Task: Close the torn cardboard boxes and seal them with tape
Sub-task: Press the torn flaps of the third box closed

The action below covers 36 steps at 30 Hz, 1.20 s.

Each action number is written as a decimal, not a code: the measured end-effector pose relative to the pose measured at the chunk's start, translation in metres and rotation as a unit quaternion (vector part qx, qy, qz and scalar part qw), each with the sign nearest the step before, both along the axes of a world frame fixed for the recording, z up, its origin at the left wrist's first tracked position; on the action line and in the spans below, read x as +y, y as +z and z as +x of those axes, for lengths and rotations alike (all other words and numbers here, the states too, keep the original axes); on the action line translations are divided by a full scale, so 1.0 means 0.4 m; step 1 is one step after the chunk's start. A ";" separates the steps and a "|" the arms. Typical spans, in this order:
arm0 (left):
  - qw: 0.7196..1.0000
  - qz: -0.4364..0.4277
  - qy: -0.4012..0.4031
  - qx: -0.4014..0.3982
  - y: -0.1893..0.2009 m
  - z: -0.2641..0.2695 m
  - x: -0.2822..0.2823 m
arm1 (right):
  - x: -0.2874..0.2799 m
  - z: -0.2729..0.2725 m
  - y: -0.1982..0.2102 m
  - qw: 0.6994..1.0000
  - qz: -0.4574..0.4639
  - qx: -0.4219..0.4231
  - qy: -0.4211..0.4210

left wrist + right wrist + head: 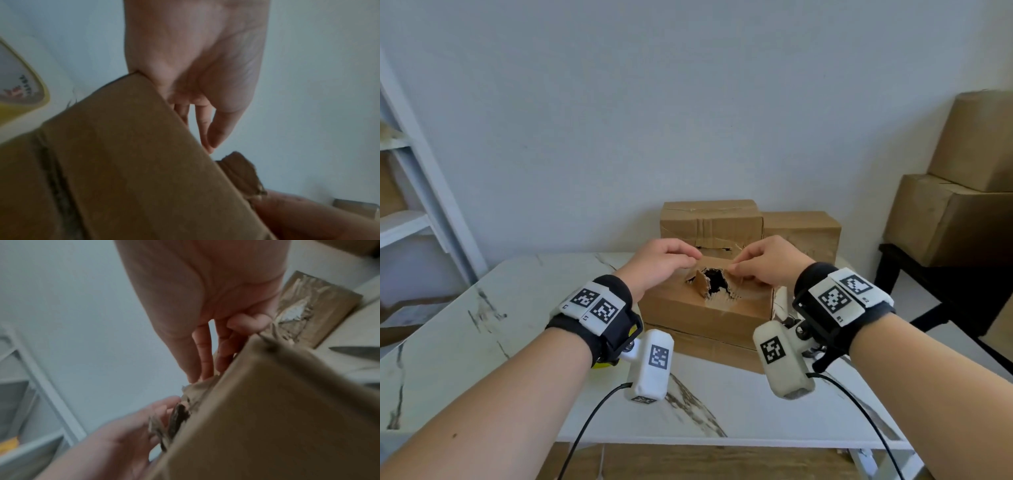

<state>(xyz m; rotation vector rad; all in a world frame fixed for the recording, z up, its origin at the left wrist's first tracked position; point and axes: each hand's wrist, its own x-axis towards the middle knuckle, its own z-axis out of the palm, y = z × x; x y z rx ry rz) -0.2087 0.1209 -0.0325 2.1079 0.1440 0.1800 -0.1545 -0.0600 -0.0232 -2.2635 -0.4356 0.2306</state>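
A torn cardboard box (705, 310) lies on the white marble table (517, 308), with a ragged hole (714, 281) in its top. Both hands are over that hole. My right hand (734, 267) pinches the torn flap (195, 387) on the hole's right edge between thumb and forefinger. My left hand (693, 258) hovers at the hole's left edge with loosely bent fingers; its fingertips (172, 402) reach the torn pieces there, and nothing lies between thumb and forefinger (209, 146). The box side (133, 162) fills the left wrist view.
A yellow tape roll (602, 364) lies on the table under my left wrist. Two taped boxes (710, 222) (803, 233) stand behind by the wall. More boxes (948, 219) are stacked on a dark stand at right. A white shelf (414, 219) stands at left. A blade-like tool (353, 350) lies right of the box.
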 end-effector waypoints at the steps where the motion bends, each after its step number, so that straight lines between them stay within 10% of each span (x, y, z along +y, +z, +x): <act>1: 1.000 0.001 -0.002 0.004 -0.002 0.003 0.003 | -0.002 0.001 0.002 1.000 0.004 0.016 0.003; 36: 0.998 -0.030 0.048 0.038 -0.021 0.045 0.003 | 0.060 -0.025 0.031 0.996 -0.032 0.045 0.064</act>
